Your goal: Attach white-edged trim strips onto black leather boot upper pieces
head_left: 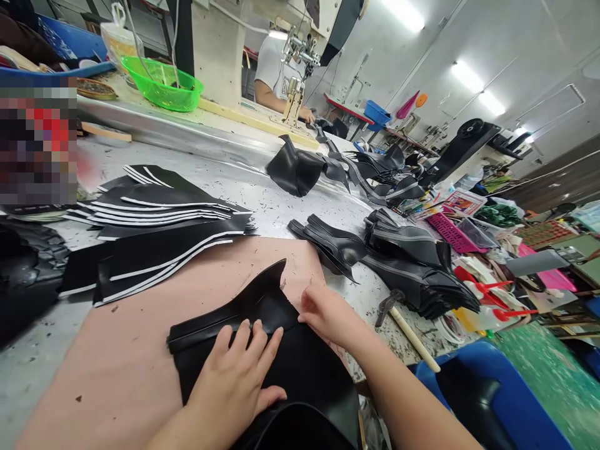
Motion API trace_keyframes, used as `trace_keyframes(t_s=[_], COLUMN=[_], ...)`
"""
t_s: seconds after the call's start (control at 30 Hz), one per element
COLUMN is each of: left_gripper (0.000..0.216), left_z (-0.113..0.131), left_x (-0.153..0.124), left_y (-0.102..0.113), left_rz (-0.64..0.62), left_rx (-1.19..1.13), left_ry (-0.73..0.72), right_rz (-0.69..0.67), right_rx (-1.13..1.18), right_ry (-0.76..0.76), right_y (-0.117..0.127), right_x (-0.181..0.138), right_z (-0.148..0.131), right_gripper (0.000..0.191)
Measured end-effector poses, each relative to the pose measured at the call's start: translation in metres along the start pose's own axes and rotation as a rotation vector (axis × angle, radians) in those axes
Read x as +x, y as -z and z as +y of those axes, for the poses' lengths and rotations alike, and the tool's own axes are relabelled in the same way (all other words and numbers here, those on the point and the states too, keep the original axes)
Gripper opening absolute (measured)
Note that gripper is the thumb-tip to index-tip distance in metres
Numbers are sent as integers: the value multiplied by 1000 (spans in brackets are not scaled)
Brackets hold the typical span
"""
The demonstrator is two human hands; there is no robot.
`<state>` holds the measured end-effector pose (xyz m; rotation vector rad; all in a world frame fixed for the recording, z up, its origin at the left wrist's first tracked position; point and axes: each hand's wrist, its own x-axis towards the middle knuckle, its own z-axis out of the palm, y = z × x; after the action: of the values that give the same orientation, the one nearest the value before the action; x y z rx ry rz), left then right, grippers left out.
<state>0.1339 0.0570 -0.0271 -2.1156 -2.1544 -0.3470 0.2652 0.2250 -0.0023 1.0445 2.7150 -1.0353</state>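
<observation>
A black leather boot piece [309, 369] lies across a pink mat [135, 350] in front of me, its pointed tip turned up at the far side. My left hand [239, 369] rests flat on it, fingers stretched and a little apart, near a folded seam. At the piece's right edge my right hand [323, 315] is closed, thumb and fingers pinching the leather. Beyond the mat on the left lies a fanned stack of black leather pieces with white edge strips [173, 212]. Further right are stacked black curved pieces [412, 262].
A hammer [407, 331] lies at the right edge, by a blue bin [497, 387] holding black pieces. A green plastic basket [162, 84] stands at the back before a sewing machine [220, 56]. Another person [276, 69] sits behind it. A pink basket [454, 231] is farther right.
</observation>
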Motion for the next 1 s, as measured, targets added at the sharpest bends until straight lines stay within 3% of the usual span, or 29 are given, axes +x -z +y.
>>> trace_keyframes(t_s=[0.17,0.37,0.53,0.7,0.8,0.93,1.0], left_gripper=[52,42,46,46,37,31,31], left_z=[-5,-8,-8,-9,-18,-47,-67], left_x=[-3,-4,4,4,-15,-62,-79], left_y=[-2,-4,-1,-4,-1,17,30], left_rz=[3,29,6,73,117,226,182], left_rx=[-44,-26,-6,-31,-4,43,-12], left_ry=[41,41,13,-1,10,112,192], right_rz=[166,296,246,249,188,16,-96], right_rx=[-471,-608,-585,-695,-797,-896,-907], right_ry=[411,563,626,604,612,650,578], right_y=[-28,-37,-33,-38,-43,-42,-33], right_x=[-24,-31,-29,-29,-29,-24,-17], right_z=[-5,-9,-11,-17,-19,-23,-37], right_gripper=[29,34,31,35,36,43,34])
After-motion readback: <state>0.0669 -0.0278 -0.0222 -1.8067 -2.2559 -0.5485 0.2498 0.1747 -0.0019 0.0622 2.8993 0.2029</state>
